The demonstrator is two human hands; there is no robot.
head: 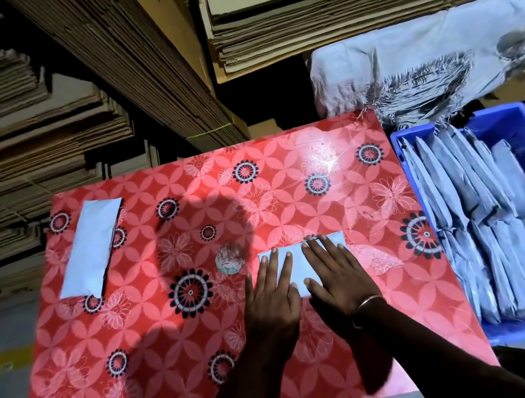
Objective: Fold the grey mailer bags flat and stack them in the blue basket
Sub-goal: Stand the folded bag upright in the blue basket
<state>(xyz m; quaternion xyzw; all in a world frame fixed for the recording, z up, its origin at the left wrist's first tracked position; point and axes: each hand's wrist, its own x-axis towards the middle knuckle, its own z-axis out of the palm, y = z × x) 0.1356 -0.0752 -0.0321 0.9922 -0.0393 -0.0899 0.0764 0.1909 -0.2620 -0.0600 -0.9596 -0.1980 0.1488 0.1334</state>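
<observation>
A small folded grey mailer bag (299, 263) is lying flat on the red flowery table (156, 320), a bit right of the middle, its long side running left to right. The left hand (270, 298) and right hand (335, 277) are pressing down on it side by side, fingers straight and pointing far. Another mailer bag (90, 246) is lying at the far left, long side pointing near to far. Folded bags (487, 223) are filling the blue basket (519, 121) on the right.

Both hands (303, 282) press mailer bag (294, 263) (fingers flat).
</observation>
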